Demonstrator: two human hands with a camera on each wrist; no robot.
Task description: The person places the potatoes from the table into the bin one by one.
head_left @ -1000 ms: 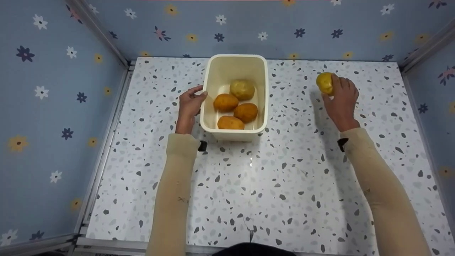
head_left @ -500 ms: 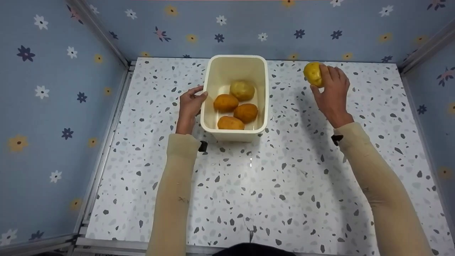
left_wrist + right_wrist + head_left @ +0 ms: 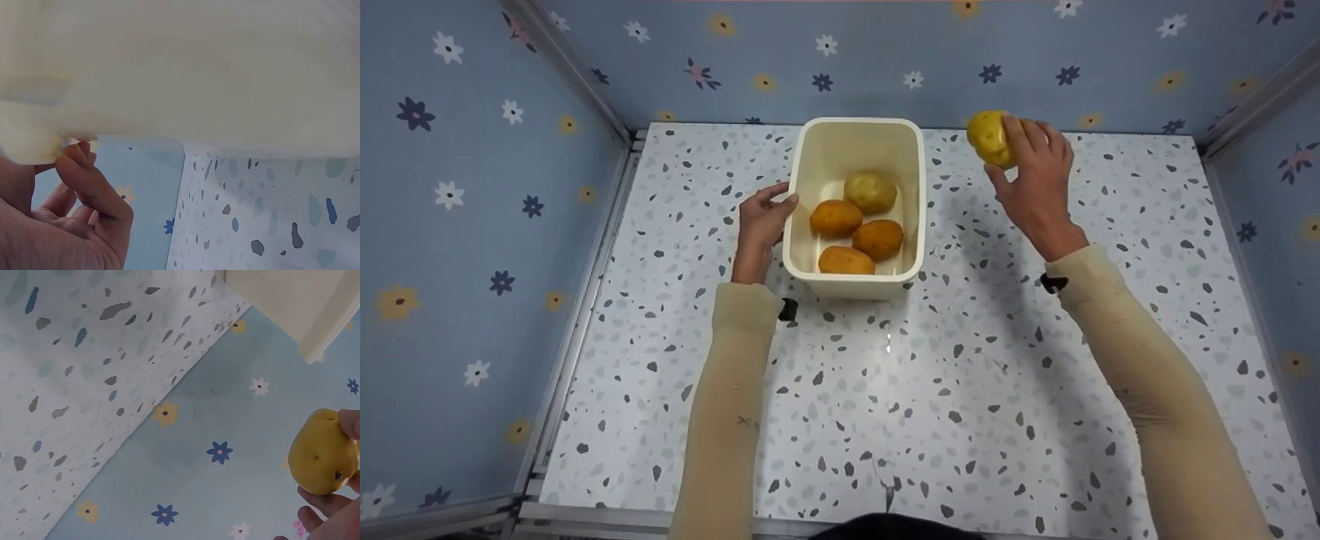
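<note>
A cream plastic bin point(image 3: 855, 289) stands in the middle of the table, its opening toward the head camera. Inside it lie several potatoes point(image 3: 847, 260), one greener point(image 3: 871, 192) than the others. My left hand point(image 3: 761, 221) grips the bin's left rim; the left wrist view shows the thumb and fingers point(image 3: 93, 188) at the rim's edge. Off to the bin's right, my right hand point(image 3: 1039, 184) holds a yellow potato point(image 3: 990, 139) above the table, between thumb and fingers. In the right wrist view this potato point(image 3: 322, 453) shows a dark spot, and the bin's corner point(image 3: 298, 312) is apart from it.
The speckled white table point(image 3: 960, 420) runs to a blue flowered wall point(image 3: 877, 45) at the back. Similar panels point(image 3: 457, 247) close off the left and right sides, with metal rails point(image 3: 577, 352) along the left edge.
My right hand has moved left and toward the back wall with the yellow potato, nearing the bin. The left hand and the bin have stayed in place.
</note>
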